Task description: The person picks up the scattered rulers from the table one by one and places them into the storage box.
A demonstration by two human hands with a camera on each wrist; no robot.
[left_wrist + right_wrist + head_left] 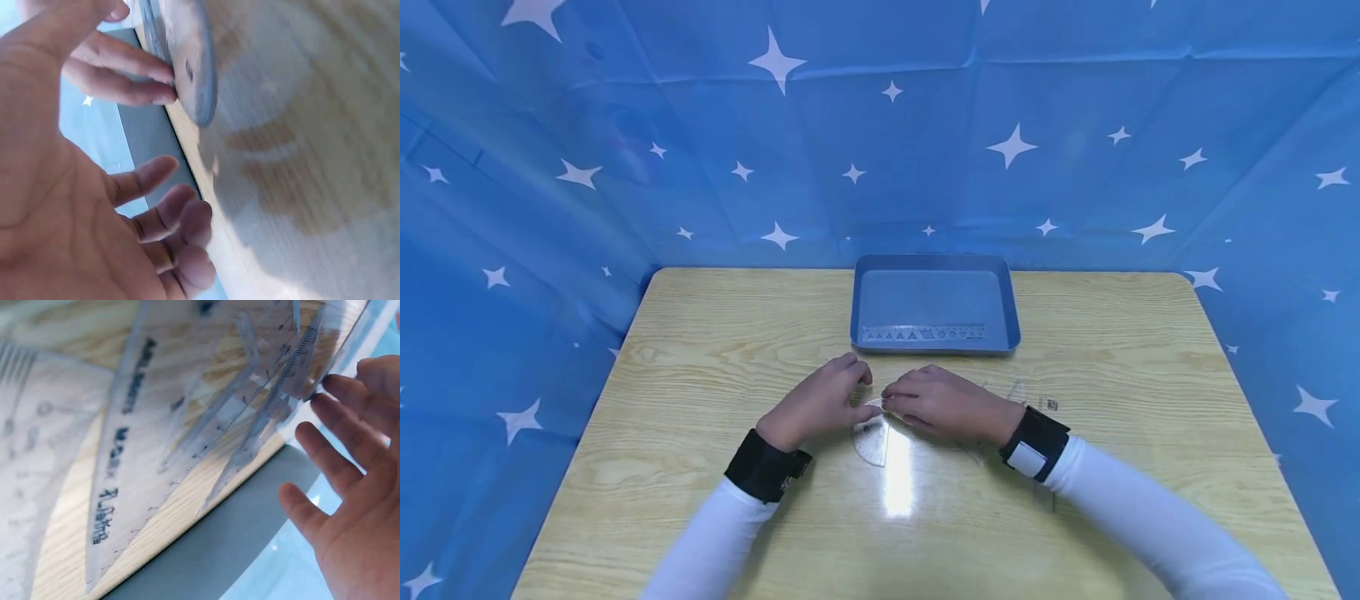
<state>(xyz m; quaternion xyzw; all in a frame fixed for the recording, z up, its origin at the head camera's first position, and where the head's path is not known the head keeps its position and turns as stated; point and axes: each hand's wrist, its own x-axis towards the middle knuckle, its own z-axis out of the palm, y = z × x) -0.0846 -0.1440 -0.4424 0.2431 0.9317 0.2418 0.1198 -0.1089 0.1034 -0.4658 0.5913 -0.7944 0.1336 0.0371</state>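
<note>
A clear protractor (871,440) stands tilted off the table between the two hands, its rounded edge toward the left wrist camera. My right hand (951,404) has its fingertips at the upper end of the protractor and seems to pinch it, with the thumb partly hidden. The thumb of my left hand (827,402) reaches to the protractor's top edge, while its other fingers bend loosely around air. Clear set squares (119,469) with black lettering and printed scales lie under and beside the right hand.
A blue tray (936,292) sits at the table's back edge, with a clear stencil ruler (925,333) along its front side. To the right of the right hand lies another small clear piece (1048,404). A blue star-patterned cloth (850,125) hangs behind the wooden table (715,333).
</note>
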